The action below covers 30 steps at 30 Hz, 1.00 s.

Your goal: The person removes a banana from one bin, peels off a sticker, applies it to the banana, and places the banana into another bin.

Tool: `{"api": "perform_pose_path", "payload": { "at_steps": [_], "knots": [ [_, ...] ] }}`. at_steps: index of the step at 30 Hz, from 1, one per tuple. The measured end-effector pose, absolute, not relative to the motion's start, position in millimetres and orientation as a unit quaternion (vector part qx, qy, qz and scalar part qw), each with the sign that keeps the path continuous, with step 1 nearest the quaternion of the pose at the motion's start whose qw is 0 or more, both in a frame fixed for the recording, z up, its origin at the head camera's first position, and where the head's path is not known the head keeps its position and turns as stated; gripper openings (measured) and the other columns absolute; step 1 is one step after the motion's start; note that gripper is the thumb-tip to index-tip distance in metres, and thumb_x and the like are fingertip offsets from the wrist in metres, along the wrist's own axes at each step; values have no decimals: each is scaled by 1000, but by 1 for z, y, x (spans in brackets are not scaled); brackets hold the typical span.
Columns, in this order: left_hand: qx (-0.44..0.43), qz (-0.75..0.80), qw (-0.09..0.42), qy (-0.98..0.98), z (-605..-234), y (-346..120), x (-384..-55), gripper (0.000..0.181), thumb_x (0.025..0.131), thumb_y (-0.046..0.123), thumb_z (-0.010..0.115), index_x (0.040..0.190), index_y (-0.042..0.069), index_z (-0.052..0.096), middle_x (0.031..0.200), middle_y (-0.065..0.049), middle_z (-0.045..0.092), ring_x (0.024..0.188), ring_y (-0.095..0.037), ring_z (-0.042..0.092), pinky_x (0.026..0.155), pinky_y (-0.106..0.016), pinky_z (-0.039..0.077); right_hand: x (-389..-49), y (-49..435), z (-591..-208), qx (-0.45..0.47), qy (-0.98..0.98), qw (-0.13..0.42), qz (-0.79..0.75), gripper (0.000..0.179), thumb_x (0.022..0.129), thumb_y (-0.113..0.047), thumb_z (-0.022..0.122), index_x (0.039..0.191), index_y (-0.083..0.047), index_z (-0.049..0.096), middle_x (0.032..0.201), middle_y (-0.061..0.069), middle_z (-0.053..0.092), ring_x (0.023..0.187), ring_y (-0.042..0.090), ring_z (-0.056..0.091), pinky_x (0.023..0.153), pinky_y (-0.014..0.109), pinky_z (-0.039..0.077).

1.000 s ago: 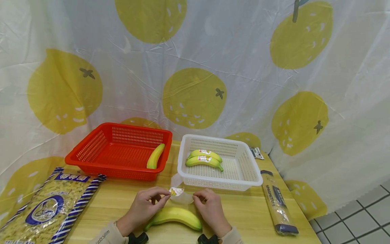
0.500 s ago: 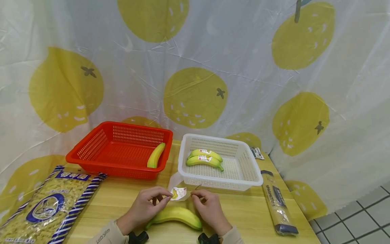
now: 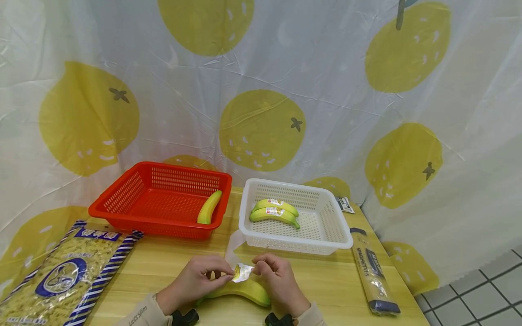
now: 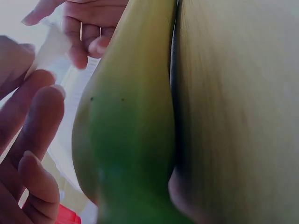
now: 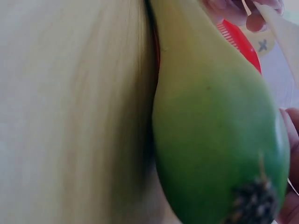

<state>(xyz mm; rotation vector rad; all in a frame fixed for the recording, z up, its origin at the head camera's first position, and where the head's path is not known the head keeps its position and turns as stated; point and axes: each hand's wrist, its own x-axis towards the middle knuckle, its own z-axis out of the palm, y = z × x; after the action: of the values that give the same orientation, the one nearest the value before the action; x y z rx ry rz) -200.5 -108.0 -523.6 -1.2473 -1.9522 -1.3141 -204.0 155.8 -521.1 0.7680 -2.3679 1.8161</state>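
Both hands hover over a banana (image 3: 248, 292) on the wooden table. My left hand (image 3: 201, 278) pinches the left end of a small white sticker (image 3: 244, 272) printed with bananas. At its right edge, the thumb and index finger of my right hand (image 3: 279, 278) hold the sticker. The left wrist view shows the sticker (image 4: 53, 46) as a pale blur between the fingers. Close up, the banana (image 4: 131, 116) fills much of that view; its green, dark-tipped end (image 5: 219, 130) shows in the right wrist view.
A red basket (image 3: 163, 231) with one banana stands at the back left. Beside it, a white basket (image 3: 293, 243) holds two bananas with stickers. A pasta bag (image 3: 65, 276) lies left, a spaghetti pack (image 3: 372, 271) right. A pale strip (image 3: 234, 246) lies near the white basket.
The sticker has come down and turned toward me over the banana. My right fingers have moved left to its edge; earlier they were apart from it.
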Motion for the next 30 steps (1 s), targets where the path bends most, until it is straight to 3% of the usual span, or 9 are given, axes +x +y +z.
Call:
{"api": "perform_pose_path", "payload": {
  "at_steps": [6,14,19,23,30],
  "knots": [
    [-460,-473,229,-716,-522,-107,-199,27,85,-1,82,102,20,77,95,5,76,73,3,61,57,-9,47,-201,154,-517,240,-797,31,554,6,99,-23,71,96,-19,75,88,0,74,71,7,62,65,25,54],
    [-445,-471,222,-728,-521,-107,-197,22,88,4,81,103,19,76,94,6,76,72,4,61,57,-10,47,-202,155,-520,305,-783,59,539,7,97,-15,72,103,-18,75,92,1,75,76,6,63,67,26,55],
    [-417,-470,232,-743,-524,-106,-196,34,83,-1,83,113,13,73,88,6,75,70,3,64,56,-11,49,-201,155,-520,338,-771,74,535,8,97,-11,71,102,-16,75,91,3,76,74,5,62,67,27,55],
    [-415,-469,238,-743,-526,-106,-196,35,82,-3,84,113,12,74,87,3,76,69,1,64,57,-11,49,-200,154,-518,356,-763,81,534,8,97,-9,72,101,-15,76,91,3,76,75,5,63,67,27,56],
    [-395,-466,205,-765,-523,-108,-194,24,88,6,82,100,26,76,89,15,74,70,6,59,57,-13,50,-199,153,-519,368,-760,89,528,11,95,-8,74,104,-14,76,90,3,75,78,4,62,67,29,55]
  ]
}}
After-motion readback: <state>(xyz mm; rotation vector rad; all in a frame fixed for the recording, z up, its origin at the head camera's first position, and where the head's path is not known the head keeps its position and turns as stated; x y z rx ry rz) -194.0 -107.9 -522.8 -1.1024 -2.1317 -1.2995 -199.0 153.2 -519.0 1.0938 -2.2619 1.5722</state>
